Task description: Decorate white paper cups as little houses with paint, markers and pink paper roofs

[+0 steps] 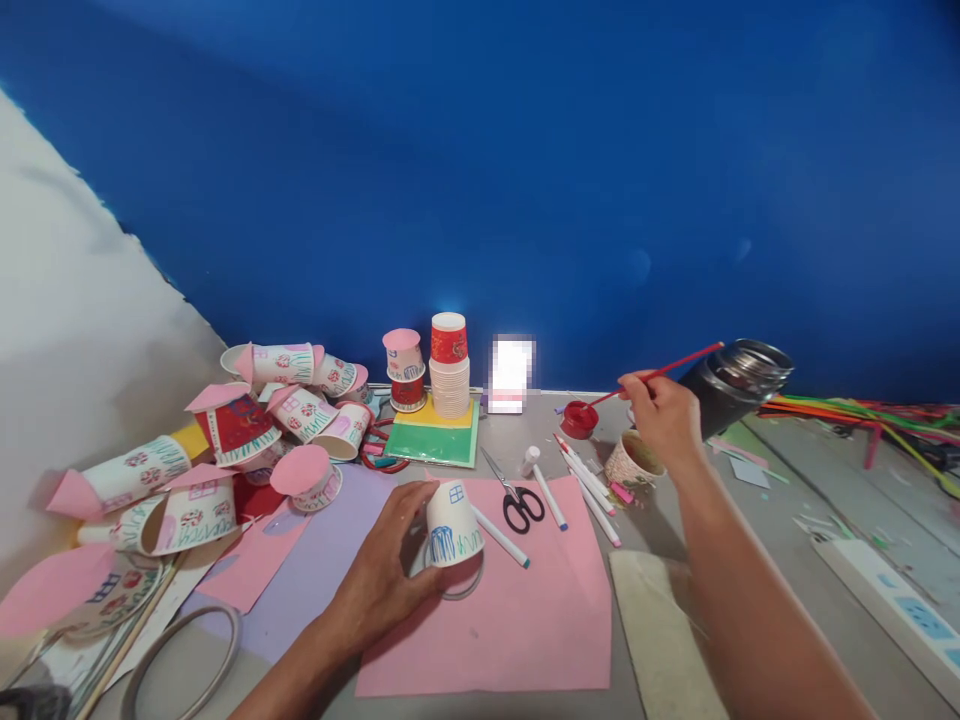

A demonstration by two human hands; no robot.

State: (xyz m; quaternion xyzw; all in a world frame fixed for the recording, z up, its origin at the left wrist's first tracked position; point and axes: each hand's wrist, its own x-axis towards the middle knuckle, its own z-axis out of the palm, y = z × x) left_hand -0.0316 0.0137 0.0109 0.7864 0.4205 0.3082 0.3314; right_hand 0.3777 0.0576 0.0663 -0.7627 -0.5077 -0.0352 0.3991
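Note:
My left hand [394,555] is closed around a white paper cup [454,520]. The cup carries a drawn blue window, a blue door shape and green strokes, and its open rim points downward. In my right hand [660,405] is a slim red paintbrush [686,357], held between thumb and fingers. Its tip reaches the small round red paint pot [579,420]. Below that hand stands a patterned paper cup [630,462] with murky liquid inside. Pink paper [487,640] lies under the held cup, with black-handled scissors [523,508] and a marker [504,537] on it.
Decorated paper cups [217,420] with pink tops are heaped at the left. A cup stack [450,385] stands on a green and yellow packet [431,445]. Several markers [592,480], a dark flask [724,390], a cloth [660,630] and a power strip [892,600] occupy the right side.

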